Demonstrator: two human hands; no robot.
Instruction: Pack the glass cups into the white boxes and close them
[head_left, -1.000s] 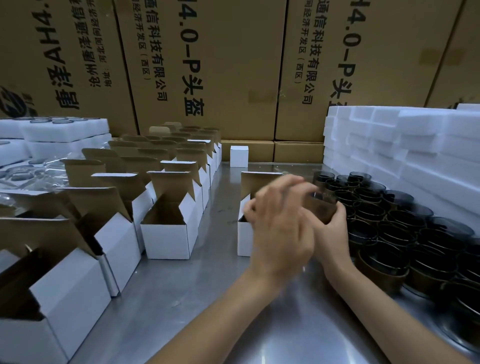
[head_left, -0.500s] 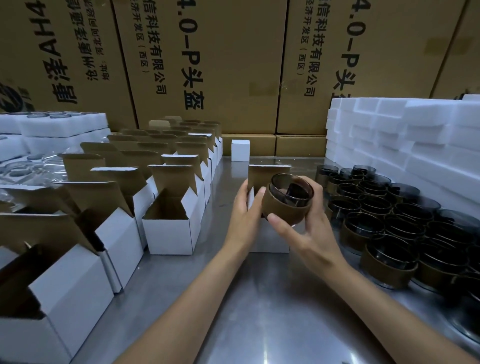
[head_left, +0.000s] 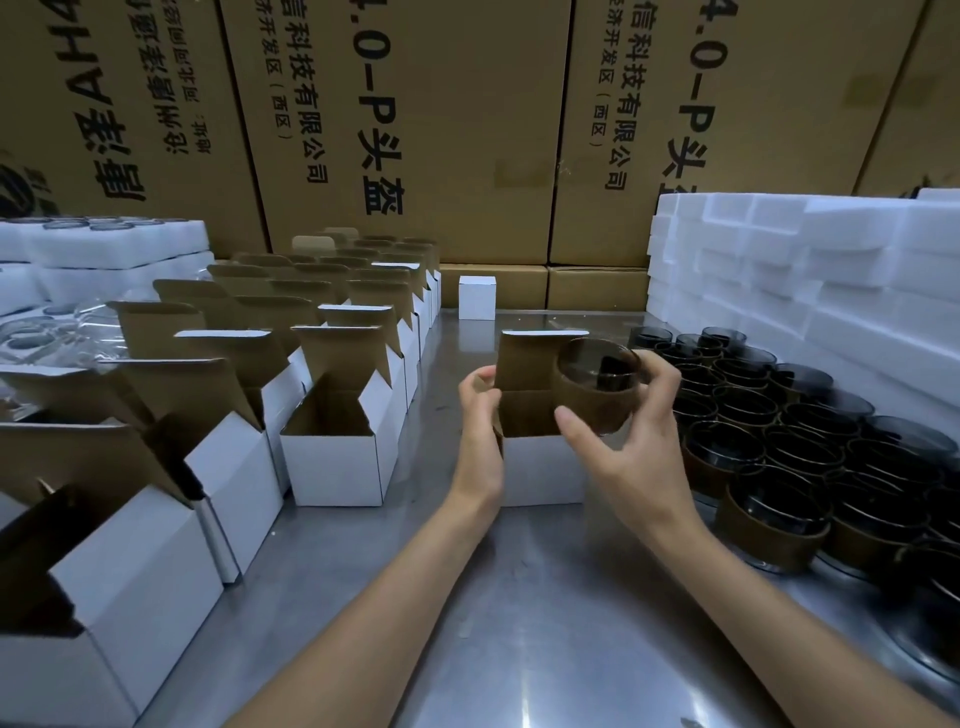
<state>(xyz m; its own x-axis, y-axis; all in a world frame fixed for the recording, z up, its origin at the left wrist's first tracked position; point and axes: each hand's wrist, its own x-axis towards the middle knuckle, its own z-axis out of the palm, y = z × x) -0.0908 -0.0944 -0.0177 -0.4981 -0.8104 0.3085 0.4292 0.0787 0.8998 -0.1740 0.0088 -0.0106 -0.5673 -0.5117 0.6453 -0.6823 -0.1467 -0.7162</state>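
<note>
Cup (head_left: 597, 392) lower, over one box (head_left: 540, 467)

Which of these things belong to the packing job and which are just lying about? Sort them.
In the job:
- glass cup gripped by the right hand
- open white box steadied by the left hand
- waiting cups
- empty open boxes
- closed white box

Lying about:
- foam blocks
- brown cartons

Two bare forearms in frame, no sleeves visible up to the bottom edge. Left hand (head_left: 480, 441) and right hand (head_left: 631, 441): no gloves, rings, watch or wristbands. Slim wrists, long fingers, short nails where visible. No markings or tape on either.
</note>
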